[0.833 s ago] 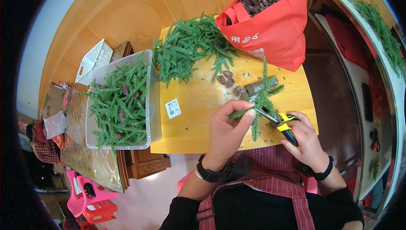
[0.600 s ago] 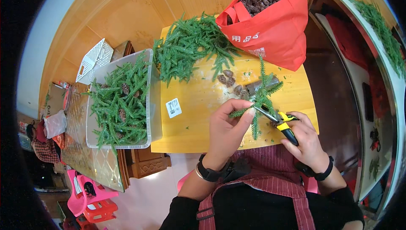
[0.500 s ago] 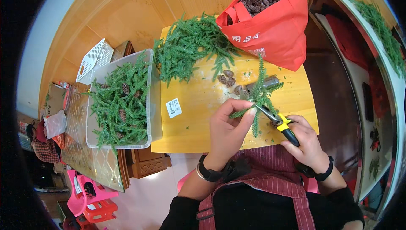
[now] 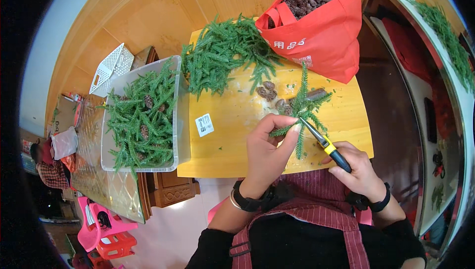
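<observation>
My left hand pinches a green artificial pine sprig between thumb and fingertips, with its needled branches spreading out like a star. My right hand is wrapped round the black and yellow handles of pliers. The tips of the pliers touch the middle of the sprig, right beside my left fingertips. Just behind the sprig, a few brown pine cones lie on the yellow tabletop, along with a brown cylindrical piece partly covered by the branches.
A clear plastic bin of pine sprigs and cones stands at left. Loose green sprigs are heaped at the back. A red bag of pine cones stands back right. A white label lies on the table. At far left is a person.
The handles of the pliers have come closer together in my right hand, and the tool has turned edge-on. My left hand keeps its pinch on the sprig, almost unmoved.
</observation>
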`<act>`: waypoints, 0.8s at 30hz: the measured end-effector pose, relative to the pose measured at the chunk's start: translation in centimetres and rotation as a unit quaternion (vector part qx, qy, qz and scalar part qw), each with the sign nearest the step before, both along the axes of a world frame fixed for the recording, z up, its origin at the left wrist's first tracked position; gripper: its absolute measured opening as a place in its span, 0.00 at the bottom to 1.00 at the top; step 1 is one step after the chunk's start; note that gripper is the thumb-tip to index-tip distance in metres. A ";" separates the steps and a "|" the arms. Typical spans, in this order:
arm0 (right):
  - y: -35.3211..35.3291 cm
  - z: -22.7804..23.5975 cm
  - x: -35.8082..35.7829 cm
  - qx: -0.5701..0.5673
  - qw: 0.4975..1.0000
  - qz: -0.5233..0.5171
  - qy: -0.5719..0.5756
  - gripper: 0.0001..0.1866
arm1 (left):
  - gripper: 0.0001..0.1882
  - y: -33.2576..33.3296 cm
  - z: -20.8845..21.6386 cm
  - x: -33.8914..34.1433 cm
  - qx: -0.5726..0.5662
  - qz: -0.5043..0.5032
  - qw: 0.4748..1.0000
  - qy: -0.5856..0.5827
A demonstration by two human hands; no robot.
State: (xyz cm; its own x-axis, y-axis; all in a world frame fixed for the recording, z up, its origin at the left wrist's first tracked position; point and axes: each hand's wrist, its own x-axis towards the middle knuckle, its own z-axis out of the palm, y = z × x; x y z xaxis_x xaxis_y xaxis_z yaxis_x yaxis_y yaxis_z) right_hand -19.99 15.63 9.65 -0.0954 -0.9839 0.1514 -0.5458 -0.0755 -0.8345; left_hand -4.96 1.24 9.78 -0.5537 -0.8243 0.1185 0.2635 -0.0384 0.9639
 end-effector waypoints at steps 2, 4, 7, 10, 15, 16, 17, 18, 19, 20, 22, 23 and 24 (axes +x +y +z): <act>-0.1 -0.1 0.1 -0.010 0.998 -0.021 0.053 0.10 | 0.06 -0.1 -0.4 0.0 -0.007 0.002 1.000 -0.001; 0.0 -0.2 0.1 -0.007 0.997 -0.027 0.071 0.09 | 0.06 -0.1 -0.4 0.0 -0.014 0.004 1.000 -0.002; 0.0 -0.3 0.1 -0.009 0.994 -0.033 0.104 0.08 | 0.06 -0.2 -0.6 0.1 -0.025 0.007 1.000 -0.010; 0.1 -0.5 0.2 -0.012 0.992 -0.041 0.116 0.09 | 0.06 -0.2 -0.9 0.2 -0.033 0.010 0.999 -0.006; 0.2 -0.4 0.5 0.005 0.991 -0.069 0.111 0.09 | 0.06 -0.2 -1.4 0.0 -0.053 0.015 0.998 -0.023; 0.3 -0.5 0.6 0.012 0.992 -0.076 0.105 0.09 | 0.06 -0.2 -1.4 0.0 -0.053 0.014 0.998 -0.023; 0.3 -0.6 0.6 0.019 0.991 -0.082 0.099 0.08 | 0.06 -0.1 -1.2 0.0 -0.026 0.009 0.999 -0.024; 0.4 -0.6 0.4 0.019 0.991 -0.082 0.099 0.08 | 0.06 -0.1 -1.2 -0.1 0.000 0.006 1.000 -0.025; 0.4 -0.6 0.0 0.033 0.996 -0.044 0.066 0.09 | 0.06 -0.1 -1.2 -0.1 0.000 0.006 1.000 -0.025; 0.5 -0.6 -0.3 0.047 0.998 -0.005 0.033 0.10 | 0.06 -0.2 -1.3 -0.2 0.018 -0.005 1.000 -0.018; 0.5 -0.1 -0.5 0.029 1.000 0.001 -0.008 0.11 | 0.06 -0.6 -1.8 0.0 0.037 -0.013 0.999 -0.013; 0.5 0.0 -0.6 0.011 0.999 0.006 -0.048 0.12 | 0.06 -1.1 -2.2 0.3 0.048 0.007 0.999 0.000; 1.1 -0.2 -1.4 0.037 0.998 0.023 -0.055 0.14 | 0.06 -1.5 -2.5 0.5 0.063 0.023 0.998 0.013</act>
